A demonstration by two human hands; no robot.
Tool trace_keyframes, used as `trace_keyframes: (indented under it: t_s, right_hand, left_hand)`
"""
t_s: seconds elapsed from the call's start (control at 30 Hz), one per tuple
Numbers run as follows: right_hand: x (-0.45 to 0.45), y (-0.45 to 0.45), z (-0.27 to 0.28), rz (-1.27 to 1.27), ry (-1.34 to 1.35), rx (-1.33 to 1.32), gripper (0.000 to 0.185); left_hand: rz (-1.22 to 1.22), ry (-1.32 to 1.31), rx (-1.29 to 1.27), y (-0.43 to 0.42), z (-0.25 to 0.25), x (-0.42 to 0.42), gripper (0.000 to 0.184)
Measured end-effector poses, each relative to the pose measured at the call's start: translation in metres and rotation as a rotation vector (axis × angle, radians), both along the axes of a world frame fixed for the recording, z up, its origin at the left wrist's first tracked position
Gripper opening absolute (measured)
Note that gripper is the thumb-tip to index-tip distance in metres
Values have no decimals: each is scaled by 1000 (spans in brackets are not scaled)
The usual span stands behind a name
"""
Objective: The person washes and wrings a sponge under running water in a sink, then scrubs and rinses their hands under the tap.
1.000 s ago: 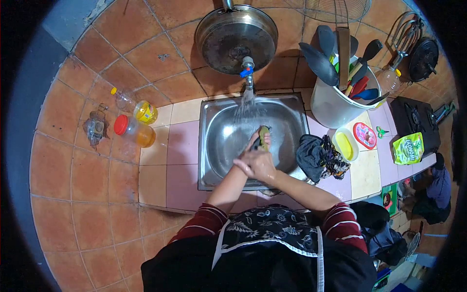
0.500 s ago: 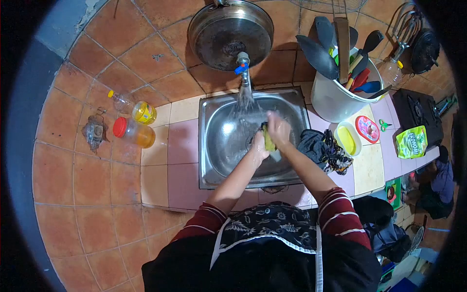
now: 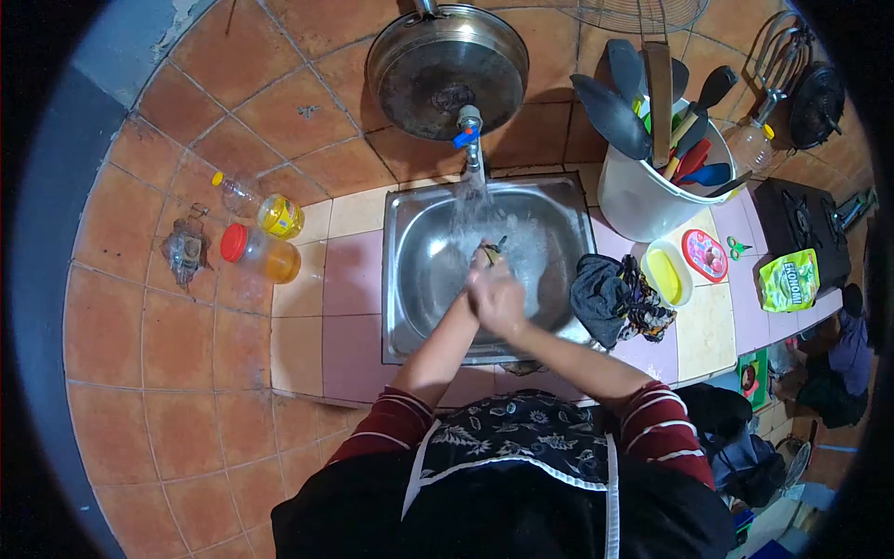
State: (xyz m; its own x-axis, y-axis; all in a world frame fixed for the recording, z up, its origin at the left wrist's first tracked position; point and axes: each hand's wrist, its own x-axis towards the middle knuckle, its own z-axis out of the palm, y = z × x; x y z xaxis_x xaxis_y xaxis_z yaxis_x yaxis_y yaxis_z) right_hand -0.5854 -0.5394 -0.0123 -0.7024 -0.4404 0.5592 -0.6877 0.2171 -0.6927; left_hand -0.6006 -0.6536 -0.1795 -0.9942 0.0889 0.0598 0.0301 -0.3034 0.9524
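Observation:
Over the steel sink (image 3: 396,317), my left hand (image 3: 477,272) is closed round a small yellow-green and dark thing, perhaps a sponge (image 3: 494,251). Only its far end shows, and its exact kind is unclear. Lying across my left hand, my right hand (image 3: 499,300) is bent and smeared by motion, its fingers partly hidden. Water runs from the tap (image 3: 470,140) into the basin just beyond both hands. A dark, patterned bunched cloth (image 3: 601,293) lies at the sink's right edge.
Right of the sink stand a white bucket of utensils (image 3: 643,200), a tub of yellow paste (image 3: 664,273), its red lid (image 3: 705,255) and a green pouch (image 3: 789,280). Bottles and a red-lidded jar (image 3: 261,253) are at left. A pan (image 3: 447,74) hangs behind the tap. A person (image 3: 843,359) is at far right.
My right hand has moved left and nearer to me, now over my left hand. The yellow-green thing has shifted left and away from me, and less of it shows.

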Motion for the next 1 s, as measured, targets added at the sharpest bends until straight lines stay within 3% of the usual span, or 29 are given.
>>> trace_keyframes:
  t_s: [0.07, 0.1, 0.13, 0.17, 0.2, 0.27, 0.3, 0.33, 0.4, 0.43, 0.47, 0.5, 0.53, 0.6, 0.63, 0.67, 0.73, 0.77, 0.8, 0.83, 0.87, 0.97, 1.0]
  right_hand:
    - [3, 5, -7, 120, 163, 122, 16]
    - [-8, 4, -1, 125, 159, 124, 16]
    - [-36, -3, 16, -74, -105, 22, 18]
    - [-50, -6, 28, -270, -377, -78, 21]
    - [-45, -4, 31, -270, -376, -80, 21]
    - [-26, 3, 33, -157, -104, 86, 24]
    - [-3, 2, 28, 20, -31, -136, 20]
    - [2, 3, 25, 26, -37, -135, 20]
    - [3, 7, 18, -8, 274, 75, 21]
    - [-17, 5, 16, 133, -93, 210, 25]
    - [-30, 3, 23, 127, -86, 208, 25]
    - [-37, 4, 32, 11, -171, 216, 29]
    - [-41, 4, 39, -102, -259, 224, 34]
    - [-31, 3, 42, -220, -344, 225, 39]
    - [-7, 1, 37, -45, -15, 62, 37]
    - [11, 1, 30, 137, 305, -98, 36]
    - [-8, -6, 2, 86, 232, 29, 37]
    - [-24, -7, -6, 32, 167, 154, 38]
    - [-43, -7, 1, 28, 174, 152, 38]
    - [-60, -5, 12, -123, -21, 178, 41]
    - [-67, -4, 22, -271, -217, 200, 43]
    - [-13, -17, 39, -146, -38, 100, 50]
    - [-14, -20, 40, -139, -37, 103, 50]
  left_hand:
    - [-103, -238, 979, 5, 29, 12, 36]
    - [76, -199, 997, 15, -3, 2, 35]
    - [70, -190, 992, 45, 38, 5, 35]
    - [253, -398, 846, 64, 90, 7, 33]
    - [434, -602, 686, 65, 148, 11, 33]
    - [306, -542, 677, 51, 127, 10, 36]
    - [313, -528, 690, 50, 121, 10, 36]
    - [325, -517, 702, 49, 113, 12, 36]
    - [338, -490, 723, 49, 106, 14, 36]
    - [339, -475, 732, 51, 103, 14, 36]
    - [335, -454, 739, 51, 104, 10, 36]
    - [387, -565, 595, 62, 140, 9, 36]
    - [387, -567, 595, 58, 133, 8, 36]
    - [-43, -354, 1111, 28, 63, -3, 37]
    - [-164, 274, 781, -10, -66, -17, 35]
    - [-158, 268, 786, -6, -55, -13, 35]
    - [-583, 214, 1248, 14, 30, -8, 35]
    - [-587, 215, 1247, 32, 83, -1, 35]
    - [-96, -201, 949, 52, 141, 8, 36]
    - [385, -583, 591, 61, 169, 15, 38]
    - [384, -581, 589, 56, 171, 17, 38]
    - [259, -377, 742, 25, 157, 4, 33]
    - [35, -218, 862, 1, 122, -4, 33]
